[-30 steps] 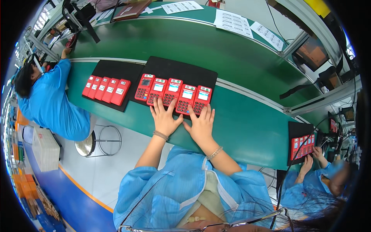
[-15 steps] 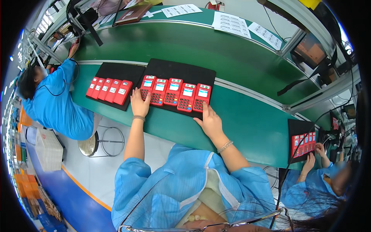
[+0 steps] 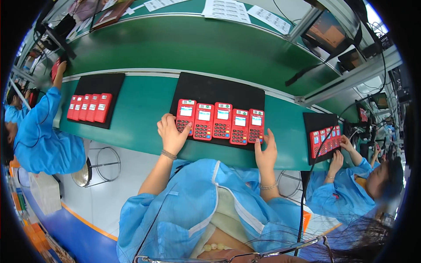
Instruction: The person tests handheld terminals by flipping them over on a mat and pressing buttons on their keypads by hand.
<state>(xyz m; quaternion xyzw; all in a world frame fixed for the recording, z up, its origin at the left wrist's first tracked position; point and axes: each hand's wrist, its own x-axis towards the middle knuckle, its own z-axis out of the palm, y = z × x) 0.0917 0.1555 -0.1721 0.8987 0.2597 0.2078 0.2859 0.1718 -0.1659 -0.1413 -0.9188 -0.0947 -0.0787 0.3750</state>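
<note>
Your five red terminals (image 3: 222, 122) lie side by side on a black mat (image 3: 219, 87), probably for cushioning, screens up, likely so you can read them together. Your left hand (image 3: 173, 136) and right hand (image 3: 266, 158) frame the row's outer lower corners, fingers spread; whether either grips, I cannot tell. Beneath is the green bench (image 3: 149, 101).

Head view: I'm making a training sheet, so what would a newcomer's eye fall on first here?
First, the five red terminals with lit screens, in a row on a black mat at the centre, the left hand and right hand at its two ends. Then a co-worker's blue smock at far left, and another red row at the right.
</note>
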